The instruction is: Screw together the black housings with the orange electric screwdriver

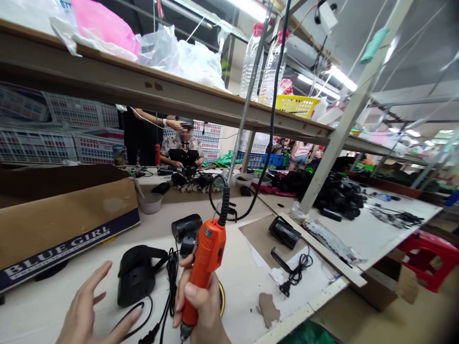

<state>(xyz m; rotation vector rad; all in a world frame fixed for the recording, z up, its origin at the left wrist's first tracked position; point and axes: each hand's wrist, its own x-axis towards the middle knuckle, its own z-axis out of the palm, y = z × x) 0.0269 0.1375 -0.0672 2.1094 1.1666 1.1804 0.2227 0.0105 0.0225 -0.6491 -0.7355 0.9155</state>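
— What do we have in our right hand?

— The orange driver. Our fingers are wrapped tight round its lower body, thumb across the front, tip pointing down at the bench. Its black cord runs up past the shelf.

— And our left hand?

— Empty. It is spread open, fingers apart, hovering low over the bench, just left of the black housing. We can't tell whether it touches the thin black cable lying beside it.

— Where does that housing sit?

— On the bench, between our two hands, with a bundle of wires just to its right. A second black part lies behind the driver.

— Anything else close by?

— A cardboard box to our left, lettered "BLUE GIRL". To the right, a flat black piece on a brown sheet, and a small plug lead near the edge.

— Others about?

— We see a person seated across the bench, face blurred.
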